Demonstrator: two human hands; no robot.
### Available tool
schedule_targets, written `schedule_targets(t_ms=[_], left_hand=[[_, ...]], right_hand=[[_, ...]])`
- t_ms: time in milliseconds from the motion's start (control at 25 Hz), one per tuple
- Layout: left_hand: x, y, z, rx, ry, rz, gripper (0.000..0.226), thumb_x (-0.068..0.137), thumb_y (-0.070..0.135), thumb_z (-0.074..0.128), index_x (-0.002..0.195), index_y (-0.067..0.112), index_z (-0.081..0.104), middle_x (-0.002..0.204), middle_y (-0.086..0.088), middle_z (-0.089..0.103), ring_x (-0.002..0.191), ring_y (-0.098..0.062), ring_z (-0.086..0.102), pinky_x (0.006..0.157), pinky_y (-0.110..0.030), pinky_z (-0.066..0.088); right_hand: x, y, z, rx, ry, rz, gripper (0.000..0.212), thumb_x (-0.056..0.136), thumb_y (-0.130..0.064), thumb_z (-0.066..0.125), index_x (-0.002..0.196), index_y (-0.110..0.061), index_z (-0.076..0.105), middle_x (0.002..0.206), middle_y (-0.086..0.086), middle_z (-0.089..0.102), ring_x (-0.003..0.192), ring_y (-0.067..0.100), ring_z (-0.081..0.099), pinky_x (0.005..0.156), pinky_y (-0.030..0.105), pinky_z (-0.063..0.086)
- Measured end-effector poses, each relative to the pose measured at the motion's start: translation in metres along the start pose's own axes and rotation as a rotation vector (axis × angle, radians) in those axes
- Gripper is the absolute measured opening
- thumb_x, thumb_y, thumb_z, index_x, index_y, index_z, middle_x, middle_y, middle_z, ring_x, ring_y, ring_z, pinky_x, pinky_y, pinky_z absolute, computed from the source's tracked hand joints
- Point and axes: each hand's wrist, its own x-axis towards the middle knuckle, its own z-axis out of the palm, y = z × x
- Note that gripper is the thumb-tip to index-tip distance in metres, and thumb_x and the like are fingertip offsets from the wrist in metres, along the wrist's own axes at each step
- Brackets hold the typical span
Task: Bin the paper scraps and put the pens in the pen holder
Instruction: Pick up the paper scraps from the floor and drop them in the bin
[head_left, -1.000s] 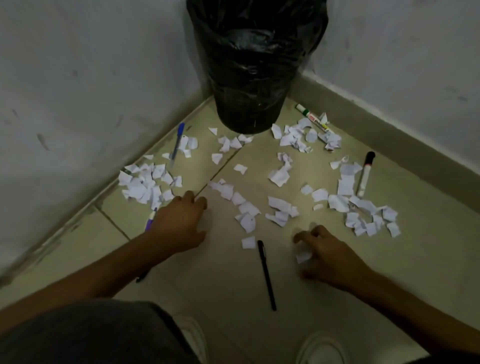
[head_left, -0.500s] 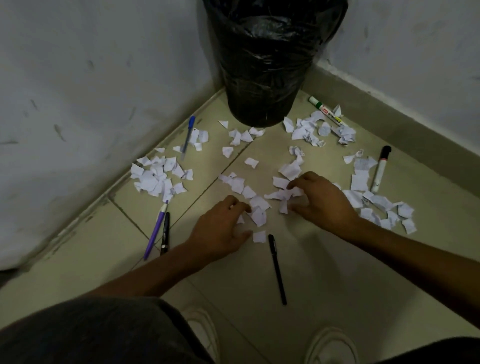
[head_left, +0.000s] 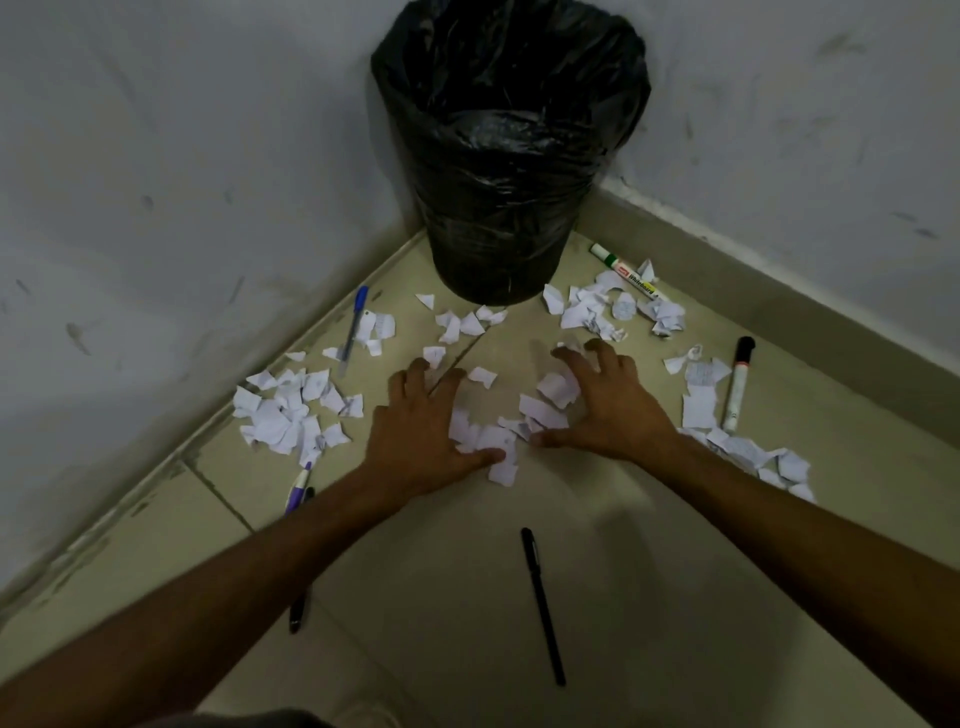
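Observation:
White paper scraps lie scattered over the tiled floor in front of a bin lined with a black bag (head_left: 511, 156) in the corner. My left hand (head_left: 421, 431) and my right hand (head_left: 605, 405) lie flat with fingers spread on either side of a small heap of scraps (head_left: 498, 431), touching it. A black pen (head_left: 543, 605) lies nearer to me. A blue pen (head_left: 353, 330), a purple pen (head_left: 297, 488), a green whiteboard marker (head_left: 623, 271) and a black-capped marker (head_left: 737, 384) lie among the scraps. No pen holder is in view.
Another heap of scraps (head_left: 291, 410) sits at the left by the wall, more at the right (head_left: 748, 452) and beside the bin (head_left: 608, 309). A second black pen (head_left: 298, 608) is partly hidden under my left forearm. Walls close in on both sides.
Both hands have reached further forward and spread around the middle scraps, drawing them together into a heap. The view has tilted up, showing more of the bin.

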Motion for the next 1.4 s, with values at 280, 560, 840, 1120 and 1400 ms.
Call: schedule_targets(t_ms=[280,560,840,1120,1400], left_hand=[[0.023,0.019,0.026,-0.031,-0.091,0.141,0.084,0.069,0.061,0.071,0.141,0.031,0.042,0.145,-0.013,0.032,0.128,-0.034,0.035,0.098,-0.042,0.039],[0.001,0.026,0.027,-0.311,0.034,0.186,0.01,0.089,0.016,0.064,0.092,0.011,0.072,0.091,-0.008,0.059,0.08,-0.018,0.058,0.064,-0.024,0.033],[0.002,0.034,-0.072,-0.74,0.244,-0.003,0.007,0.085,0.023,0.072,0.092,0.023,0.071,0.083,0.011,0.07,0.071,0.001,0.066,0.059,-0.019,0.056],[0.091,0.073,-0.241,-0.676,0.588,0.135,0.03,0.081,0.029,0.075,0.106,0.011,0.073,0.094,-0.005,0.073,0.078,-0.012,0.071,0.069,-0.024,0.058],[0.182,0.077,-0.258,-0.371,0.211,0.024,0.046,0.076,0.028,0.078,0.117,0.013,0.062,0.112,-0.011,0.069,0.093,-0.024,0.069,0.084,-0.034,0.057]], right_hand=[[0.016,-0.021,0.047,-0.032,-0.013,-0.263,0.067,0.076,-0.058,0.068,0.134,-0.029,0.05,0.134,0.01,0.048,0.117,0.027,0.041,0.092,0.035,0.036],[-0.015,-0.024,0.038,0.346,0.111,-0.205,0.014,0.084,-0.015,0.073,0.096,-0.011,0.078,0.098,0.012,0.07,0.086,0.021,0.062,0.068,0.023,0.036],[-0.038,-0.037,-0.046,1.224,0.117,0.143,0.016,0.081,-0.008,0.076,0.097,-0.008,0.076,0.1,0.011,0.076,0.083,0.015,0.074,0.077,0.028,0.061],[0.021,-0.102,-0.219,1.2,0.421,-0.182,0.015,0.079,-0.005,0.08,0.093,-0.003,0.075,0.086,0.013,0.075,0.075,0.016,0.072,0.068,0.021,0.058],[0.106,-0.133,-0.273,0.5,0.358,0.009,0.036,0.075,-0.016,0.083,0.108,-0.004,0.073,0.096,0.015,0.072,0.079,0.021,0.069,0.079,0.038,0.062]])
